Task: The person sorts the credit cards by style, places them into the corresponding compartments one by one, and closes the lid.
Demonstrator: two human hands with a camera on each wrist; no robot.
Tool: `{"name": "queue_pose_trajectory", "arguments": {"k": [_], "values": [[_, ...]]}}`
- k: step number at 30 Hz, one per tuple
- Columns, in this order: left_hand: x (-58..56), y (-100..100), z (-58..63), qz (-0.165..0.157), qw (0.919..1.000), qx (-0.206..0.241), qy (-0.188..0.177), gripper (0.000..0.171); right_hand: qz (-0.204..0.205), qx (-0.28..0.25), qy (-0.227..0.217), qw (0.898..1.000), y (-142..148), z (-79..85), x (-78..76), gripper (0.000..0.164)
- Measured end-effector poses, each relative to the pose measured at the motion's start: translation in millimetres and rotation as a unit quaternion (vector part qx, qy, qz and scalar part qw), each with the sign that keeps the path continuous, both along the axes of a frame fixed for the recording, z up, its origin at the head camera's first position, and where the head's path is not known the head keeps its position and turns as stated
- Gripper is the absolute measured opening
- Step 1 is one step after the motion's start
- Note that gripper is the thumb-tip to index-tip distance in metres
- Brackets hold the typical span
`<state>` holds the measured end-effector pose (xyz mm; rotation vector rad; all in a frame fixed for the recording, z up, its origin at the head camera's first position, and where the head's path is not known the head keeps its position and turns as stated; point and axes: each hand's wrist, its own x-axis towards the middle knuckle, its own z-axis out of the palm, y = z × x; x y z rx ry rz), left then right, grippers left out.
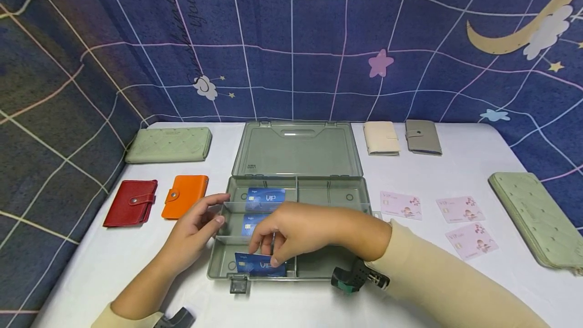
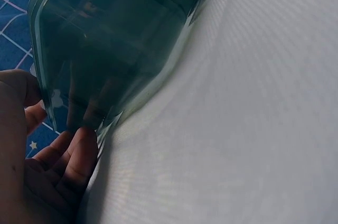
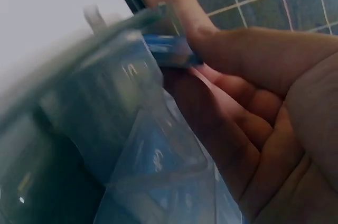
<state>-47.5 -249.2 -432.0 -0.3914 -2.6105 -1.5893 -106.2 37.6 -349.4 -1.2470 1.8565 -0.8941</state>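
A grey-green, see-through plastic compartment box [image 1: 325, 262] lies with its lid [image 1: 296, 153] folded back. My right hand [image 1: 300, 229] reaches over it and pinches a blue VIP card [image 1: 250, 263] between thumb and fingers, tilted in the front left compartment. The right wrist view shows this card [image 3: 169, 49] blurred at the fingertips. Behind it, one blue card [image 1: 251, 220] lies in the middle left compartment, partly covered by my hand, and another blue card [image 1: 264, 197] in the back left one. At the box's left side, my left hand [image 1: 193, 234] holds the wall, its fingers [image 2: 79, 155] against the plastic.
On the left are a green wallet [image 1: 168, 145], a red card holder [image 1: 131, 202] and an orange one [image 1: 185, 196]. Beige [image 1: 380, 138] and grey [image 1: 422, 136] holders stand back right. Three pink cards [image 1: 401, 205] and another green wallet [image 1: 537, 219] lie on the right.
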Motion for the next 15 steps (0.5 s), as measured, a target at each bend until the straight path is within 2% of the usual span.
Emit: {"name": "queue_pose_trajectory", "arguments": {"k": [5, 11, 15], "values": [[-0.1, 0.3, -0.4, -0.001, 1.0000, 0.000, -0.002, 0.043, 0.003, 0.001, -0.041, 0.999, 3.9, -0.1, -2.9, 0.039], [0.0, 0.9, 0.1, 0.001, 1.0000, -0.004, -0.008, 0.043, 0.009, 0.006, -0.020, 1.000, 7.2, 1.9, 0.0, 0.042], [0.3, 1.0, 0.8, 0.001, 0.9999, -0.004, -0.010, 0.044, -0.001, -0.013, -0.034, 0.999, 12.4, 0.5, -0.7, 0.043]]}}
